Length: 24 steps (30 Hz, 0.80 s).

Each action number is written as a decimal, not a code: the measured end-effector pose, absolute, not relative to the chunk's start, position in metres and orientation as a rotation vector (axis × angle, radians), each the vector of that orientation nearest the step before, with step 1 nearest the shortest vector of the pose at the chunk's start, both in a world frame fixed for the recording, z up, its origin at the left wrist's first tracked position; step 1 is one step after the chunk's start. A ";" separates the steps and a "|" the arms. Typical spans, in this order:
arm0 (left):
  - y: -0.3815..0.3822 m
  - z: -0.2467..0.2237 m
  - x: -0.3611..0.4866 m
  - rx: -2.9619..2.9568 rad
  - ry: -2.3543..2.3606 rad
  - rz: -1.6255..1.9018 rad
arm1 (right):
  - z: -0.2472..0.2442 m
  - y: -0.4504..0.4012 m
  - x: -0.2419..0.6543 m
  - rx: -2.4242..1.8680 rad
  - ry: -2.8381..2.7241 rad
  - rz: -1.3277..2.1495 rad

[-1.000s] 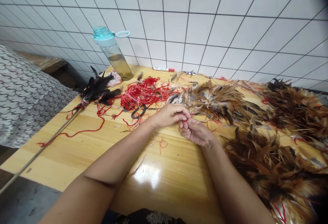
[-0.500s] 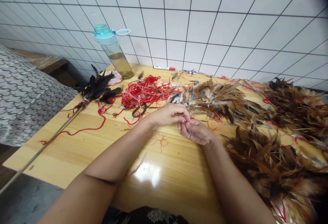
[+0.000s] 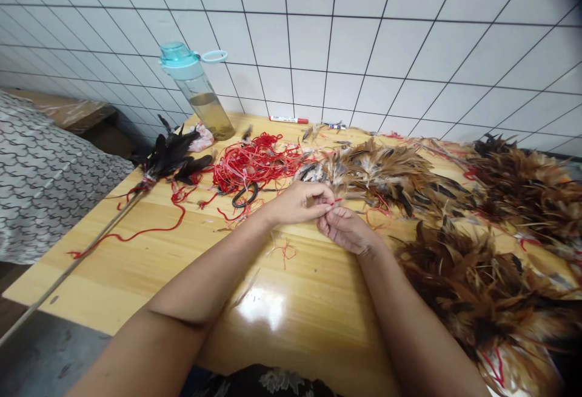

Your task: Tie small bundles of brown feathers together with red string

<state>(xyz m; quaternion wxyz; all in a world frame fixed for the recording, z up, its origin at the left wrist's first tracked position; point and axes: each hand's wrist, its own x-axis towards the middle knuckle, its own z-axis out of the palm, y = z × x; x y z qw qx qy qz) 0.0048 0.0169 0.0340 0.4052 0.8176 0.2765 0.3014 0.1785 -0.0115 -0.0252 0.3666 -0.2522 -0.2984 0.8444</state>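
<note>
My left hand (image 3: 304, 202) is closed in a pinch, with a short bit of red string (image 3: 337, 202) showing at its fingertips. Just below and to the right, my right hand (image 3: 346, 229) has its fingers curled and pressed together, its tips meeting those of the left. What the right fingers hold is too small to make out. Behind both hands lies a bundle of brown feathers (image 3: 386, 170). A tangled heap of red string (image 3: 259, 160) is beyond my left wrist, and black-handled scissors (image 3: 245, 196), partly covered, lie at its near edge.
A water bottle (image 3: 200, 94) stands at the back left. Black feathers (image 3: 166, 157) are tied to a long stick (image 3: 86, 250) crossing the table's left edge. More brown feather bundles (image 3: 482, 288) fill the right side. A red marker (image 3: 288, 120) lies by the tiled wall.
My left fingertips have lifted slightly and more of the red string shows between the hands. The view has shifted a little; the things on the table lie as before.
</note>
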 end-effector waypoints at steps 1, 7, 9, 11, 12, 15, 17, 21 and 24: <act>0.015 0.033 0.006 2.080 0.746 0.787 | -0.026 -0.011 0.178 -0.651 -0.737 2.165; 0.014 0.027 0.011 2.371 0.858 0.898 | -0.028 -0.010 0.174 -0.651 -0.660 2.116; 0.015 0.025 0.011 2.421 0.844 0.912 | -0.027 -0.010 0.173 -0.657 -0.653 2.107; 0.016 0.024 0.011 2.426 0.836 0.913 | -0.025 -0.010 0.173 -0.668 -0.633 2.104; 0.016 0.024 0.011 2.420 0.835 0.910 | -0.025 -0.010 0.172 -0.673 -0.619 2.104; 0.015 0.024 0.011 2.398 0.848 0.899 | -0.024 -0.011 0.171 -0.680 -0.591 2.103; 0.014 0.024 0.012 2.362 0.877 0.895 | -0.025 -0.011 0.170 -0.682 -0.599 2.099; 0.011 0.024 0.013 2.196 0.963 0.906 | -0.025 -0.012 0.169 -0.673 -0.638 2.092; 0.012 0.024 0.013 2.003 0.931 0.872 | -0.025 -0.011 0.170 -0.656 -0.664 2.095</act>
